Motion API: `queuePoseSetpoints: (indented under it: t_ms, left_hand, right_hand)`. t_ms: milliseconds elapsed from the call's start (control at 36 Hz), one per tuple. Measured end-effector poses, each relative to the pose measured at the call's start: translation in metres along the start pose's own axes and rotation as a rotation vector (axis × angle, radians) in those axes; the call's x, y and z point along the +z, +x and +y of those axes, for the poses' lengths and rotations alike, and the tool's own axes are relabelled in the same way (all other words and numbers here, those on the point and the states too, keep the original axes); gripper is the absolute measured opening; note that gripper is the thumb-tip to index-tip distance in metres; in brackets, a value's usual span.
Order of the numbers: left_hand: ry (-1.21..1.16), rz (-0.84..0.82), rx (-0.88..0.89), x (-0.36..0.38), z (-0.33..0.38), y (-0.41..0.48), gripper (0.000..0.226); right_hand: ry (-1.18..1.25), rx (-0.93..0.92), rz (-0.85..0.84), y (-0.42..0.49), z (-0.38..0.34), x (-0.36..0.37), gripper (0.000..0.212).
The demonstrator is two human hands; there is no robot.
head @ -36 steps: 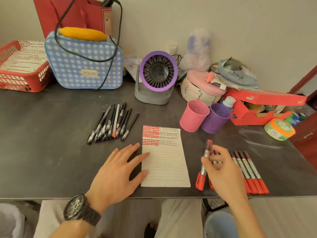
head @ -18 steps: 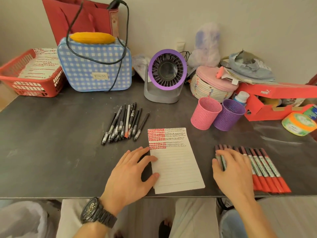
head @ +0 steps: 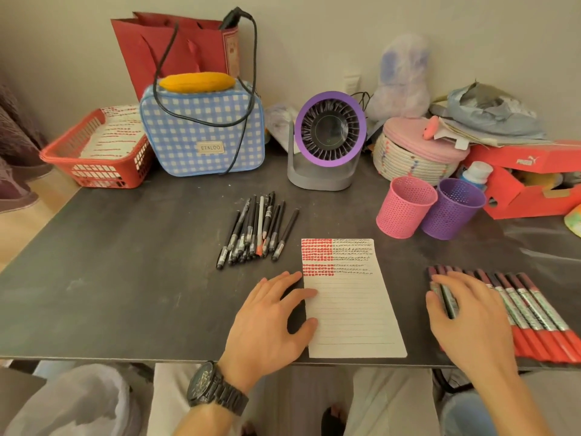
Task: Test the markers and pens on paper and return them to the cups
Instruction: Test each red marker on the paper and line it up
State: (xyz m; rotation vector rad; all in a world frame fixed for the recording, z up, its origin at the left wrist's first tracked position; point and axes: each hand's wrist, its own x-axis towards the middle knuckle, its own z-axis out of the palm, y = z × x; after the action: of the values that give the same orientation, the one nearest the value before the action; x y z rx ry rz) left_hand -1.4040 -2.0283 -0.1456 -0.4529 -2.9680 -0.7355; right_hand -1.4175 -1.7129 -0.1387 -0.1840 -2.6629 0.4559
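Note:
A lined sheet of paper (head: 352, 306) lies near the table's front edge, its top rows filled with red and black marks. My left hand (head: 270, 319) rests flat beside it, fingertips on its left edge. My right hand (head: 465, 319) lies with straight fingers over the left end of a row of several red markers (head: 534, 313). A pile of several black pens (head: 257, 231) sits behind the paper to the left. A pink mesh cup (head: 405, 207) and a purple mesh cup (head: 452, 209) stand side by side, both looking empty.
At the back stand a purple desk fan (head: 327, 143), a blue checked bag (head: 204, 130), a red basket (head: 97, 152) with paper, a woven box with a pink lid (head: 418, 155) and a red shoebox (head: 528, 180). The table's front edge (head: 125, 358) runs just below my hands.
My right hand held one red marker upright a second ago; it has laid it back in the row and now rests on the markers. The left hand stays at the paper.

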Motion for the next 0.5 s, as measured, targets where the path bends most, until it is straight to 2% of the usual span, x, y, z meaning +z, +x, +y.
queuePoseSetpoints:
  t_ms: [56, 139, 306, 500]
  left_hand:
    - [-0.001, 0.002, -0.004, -0.001, 0.001, 0.0, 0.055]
    - [-0.016, 0.005, -0.012, -0.002, 0.003, 0.0, 0.054]
    - [-0.034, 0.0, -0.022, -0.004, 0.004, 0.0, 0.052]
    - [-0.017, 0.009, -0.018, -0.001, 0.003, 0.001, 0.053]
  right_hand:
    - [0.027, -0.045, 0.054, -0.003, -0.01, -0.002, 0.026]
    - [0.145, -0.109, 0.038, -0.009, -0.032, -0.002, 0.037]
    - [0.303, -0.144, -0.028, -0.01, -0.064, 0.013, 0.011]
    - [0.293, -0.104, -0.147, -0.012, -0.068, 0.037, 0.024]
